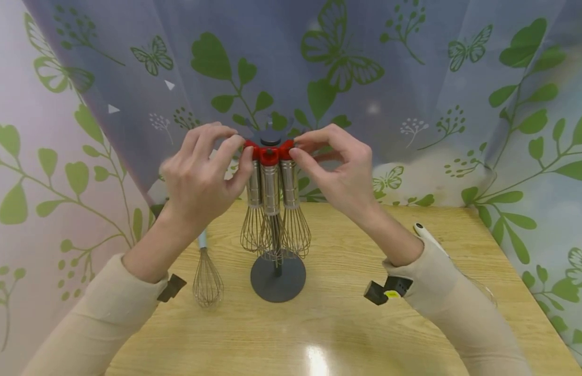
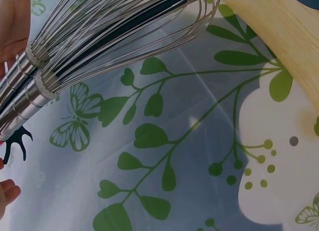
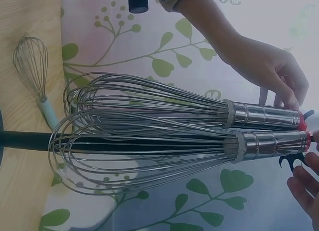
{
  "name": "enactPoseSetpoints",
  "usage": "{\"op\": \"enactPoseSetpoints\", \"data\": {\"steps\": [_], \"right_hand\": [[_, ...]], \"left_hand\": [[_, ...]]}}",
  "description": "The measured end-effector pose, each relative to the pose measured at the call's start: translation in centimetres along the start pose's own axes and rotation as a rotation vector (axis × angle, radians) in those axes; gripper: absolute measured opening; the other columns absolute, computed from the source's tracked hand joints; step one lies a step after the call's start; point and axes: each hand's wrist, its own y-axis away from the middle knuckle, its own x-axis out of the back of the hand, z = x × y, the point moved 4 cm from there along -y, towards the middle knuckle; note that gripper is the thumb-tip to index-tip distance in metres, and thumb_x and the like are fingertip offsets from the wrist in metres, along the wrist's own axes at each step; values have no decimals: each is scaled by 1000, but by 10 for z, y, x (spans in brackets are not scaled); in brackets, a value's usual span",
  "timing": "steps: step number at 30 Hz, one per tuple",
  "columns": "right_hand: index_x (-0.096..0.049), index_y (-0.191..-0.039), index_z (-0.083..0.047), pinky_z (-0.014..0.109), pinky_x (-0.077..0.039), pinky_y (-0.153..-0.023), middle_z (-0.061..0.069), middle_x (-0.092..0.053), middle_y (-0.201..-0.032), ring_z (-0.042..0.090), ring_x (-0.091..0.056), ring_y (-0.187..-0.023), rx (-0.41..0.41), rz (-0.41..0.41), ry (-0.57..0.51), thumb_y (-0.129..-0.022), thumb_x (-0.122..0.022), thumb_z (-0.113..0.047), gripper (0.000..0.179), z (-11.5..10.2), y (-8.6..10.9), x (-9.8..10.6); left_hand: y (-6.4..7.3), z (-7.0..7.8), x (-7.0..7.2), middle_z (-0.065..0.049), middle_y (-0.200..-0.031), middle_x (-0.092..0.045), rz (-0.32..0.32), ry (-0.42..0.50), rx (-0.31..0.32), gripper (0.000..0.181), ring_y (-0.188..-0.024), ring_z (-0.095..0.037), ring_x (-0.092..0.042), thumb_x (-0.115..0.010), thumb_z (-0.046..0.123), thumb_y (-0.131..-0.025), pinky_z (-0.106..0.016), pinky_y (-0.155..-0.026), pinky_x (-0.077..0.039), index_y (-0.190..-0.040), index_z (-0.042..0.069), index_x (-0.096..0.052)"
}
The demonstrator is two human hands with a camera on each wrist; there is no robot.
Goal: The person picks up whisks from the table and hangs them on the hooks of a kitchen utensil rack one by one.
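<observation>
– Where are the three shiny steel whisks with red handle ends (image 1: pixel 270 188)?
– They hang on the dark grey stand with round base (image 1: pixel 278 284), above the pale wooden table (image 1: pixel 234 339). The left hand (image 1: pixel 197 172) pinches the left red end (image 1: pixel 251 150), and the right hand (image 1: pixel 345 169) pinches the right red end (image 1: pixel 286 150).
– What stands in the way?
– The middle whisk (image 1: pixel 271 201) hangs between the hands, before the pole (image 3: pixel 25 139). A whisk with light-blue handle (image 1: pixel 203 241) lies at left; at right, the beige sleeve (image 1: pixel 441 292) partly covers a white-handled utensil (image 1: pixel 429 238).
</observation>
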Motion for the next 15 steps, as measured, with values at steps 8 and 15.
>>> {"op": "enactPoseSetpoints", "data": {"steps": [8, 15], "right_hand": [[-76, -101, 7, 25, -65, -72, 21, -75, -91, 1, -71, -85, -6, 1, -13, -87, -80, 3, 15, 2, 7, 8], [-76, -101, 6, 23, -64, -71, 20, -76, -91, -2, -70, -85, -47, -9, 17, -88, -79, 1, 15, 9, 16, 17]], "left_hand": [[0, 0, 0, -12, -97, -76, 0, 5, -1, 13, -91, -34, -73, -68, 17, -94, -44, -53, -57, -92, 6, -73], [0, 0, -1, -12, -96, -76, 10, 7, 4, 12, -91, -34, -73, -68, 17, -94, -43, -48, -53, -92, 6, -73]]}}
